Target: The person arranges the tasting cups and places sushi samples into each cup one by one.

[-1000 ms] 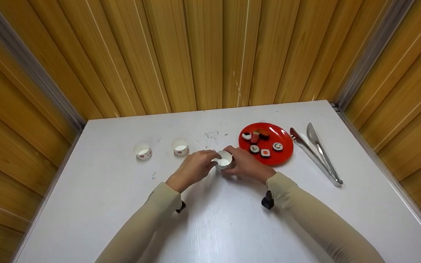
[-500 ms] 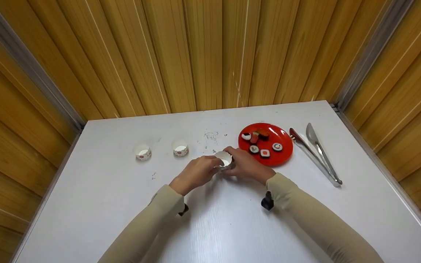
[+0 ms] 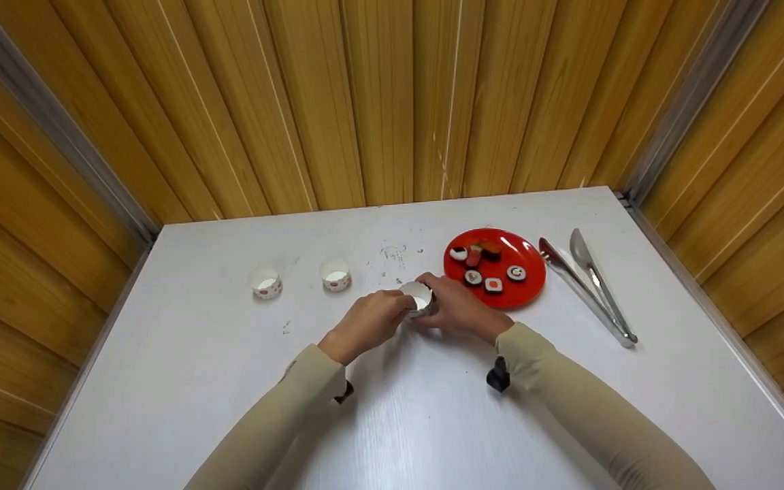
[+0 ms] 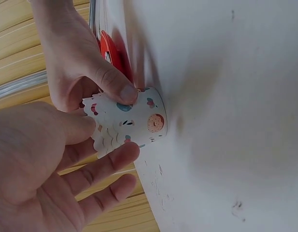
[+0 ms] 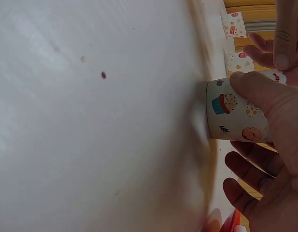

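Note:
Between my hands a stack of paper baking cups (image 3: 421, 309) stands on the white table; the left wrist view shows several scalloped rims nested together. My right hand (image 3: 460, 307) grips the stack from the right, its thumb on the printed side of the outer cup (image 5: 231, 113). At the rim, my left hand (image 3: 370, 321) pinches the near left edge, thumb against the scallops and the lower fingers spread. Further left, two single baking cups (image 3: 267, 288) (image 3: 335, 280) stand upright and apart. How many cups are nested is hidden.
A red plate (image 3: 527, 294) with several sushi pieces (image 3: 493, 285) lies just beyond my right hand. To its right are metal tongs (image 3: 589, 286). Wood-look panels (image 3: 378, 102) wall in the table's back and sides.
My left hand has shifted slightly right and toward me, and its fingers have closed in on the rim. My right hand and the stack stay nearly still.

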`<state>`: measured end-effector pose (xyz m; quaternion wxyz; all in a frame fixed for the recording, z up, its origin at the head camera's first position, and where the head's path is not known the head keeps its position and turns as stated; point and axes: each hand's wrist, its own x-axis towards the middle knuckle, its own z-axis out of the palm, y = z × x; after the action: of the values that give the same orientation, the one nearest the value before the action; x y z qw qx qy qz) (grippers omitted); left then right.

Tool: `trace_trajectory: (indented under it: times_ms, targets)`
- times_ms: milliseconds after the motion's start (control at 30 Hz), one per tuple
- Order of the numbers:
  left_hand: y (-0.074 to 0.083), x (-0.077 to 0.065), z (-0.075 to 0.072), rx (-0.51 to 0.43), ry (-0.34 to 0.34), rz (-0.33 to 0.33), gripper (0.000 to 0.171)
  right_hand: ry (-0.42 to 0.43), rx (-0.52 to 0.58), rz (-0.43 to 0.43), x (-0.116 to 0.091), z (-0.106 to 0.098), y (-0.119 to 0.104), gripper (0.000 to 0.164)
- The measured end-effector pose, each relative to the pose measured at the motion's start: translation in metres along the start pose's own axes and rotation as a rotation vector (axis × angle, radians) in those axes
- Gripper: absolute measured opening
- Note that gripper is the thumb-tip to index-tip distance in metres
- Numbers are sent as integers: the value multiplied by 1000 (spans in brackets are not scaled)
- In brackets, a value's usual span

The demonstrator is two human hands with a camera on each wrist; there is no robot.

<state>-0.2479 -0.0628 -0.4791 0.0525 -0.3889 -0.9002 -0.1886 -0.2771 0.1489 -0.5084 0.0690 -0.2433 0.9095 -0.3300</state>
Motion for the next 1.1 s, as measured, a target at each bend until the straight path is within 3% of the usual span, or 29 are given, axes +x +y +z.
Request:
trace_trajectory:
  times_ms: [433, 700, 900, 1100]
  targets:
    - [0, 1, 2, 19, -7, -5, 13, -7, -6, 8, 0, 0, 2, 57]
    - [1, 4, -2, -44, -1, 11, 13, 0, -1, 19, -1, 1, 1, 60]
    - [1, 5, -15, -100, 52, -2, 12, 1, -1, 20, -3, 1, 1, 67]
    - [0, 8, -26, -124, 157, -6, 14, -28, 28, 90, -5, 0, -3, 66]
